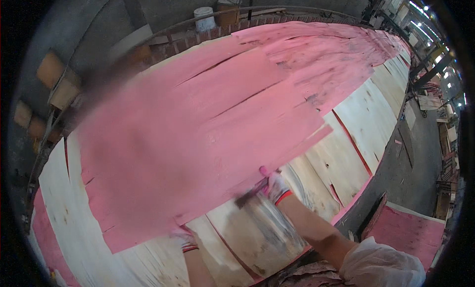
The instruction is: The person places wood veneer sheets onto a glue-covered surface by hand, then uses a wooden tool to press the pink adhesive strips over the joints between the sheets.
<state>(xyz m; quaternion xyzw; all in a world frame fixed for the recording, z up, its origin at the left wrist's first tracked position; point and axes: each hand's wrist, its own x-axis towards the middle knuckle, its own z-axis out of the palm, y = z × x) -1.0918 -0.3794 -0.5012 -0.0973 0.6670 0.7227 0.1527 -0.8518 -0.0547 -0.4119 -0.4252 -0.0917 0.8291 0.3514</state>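
A pink-coated veneer sheet [163,153] lies across pale wood veneer sheets [232,247], with a few long dark splits in it. At its near edge is my left hand [184,236], in a white glove stained pink with a red-striped cuff. Its fingers are smeared, so their grip on the edge does not show. My right hand [275,186], gloved alike, is closed round a dark flat-bladed tool [251,194] beside the same edge. The blade points left, over the border between pink and pale wood.
More wrinkled pink veneer [326,44] covers the far end. Red gaps [354,142] run between pale sheets. Beyond the far edge stand a white bucket [204,19] and a brownish bucket [227,12]. A pink-topped board [408,232] sits at the lower right, by the grey floor [420,163].
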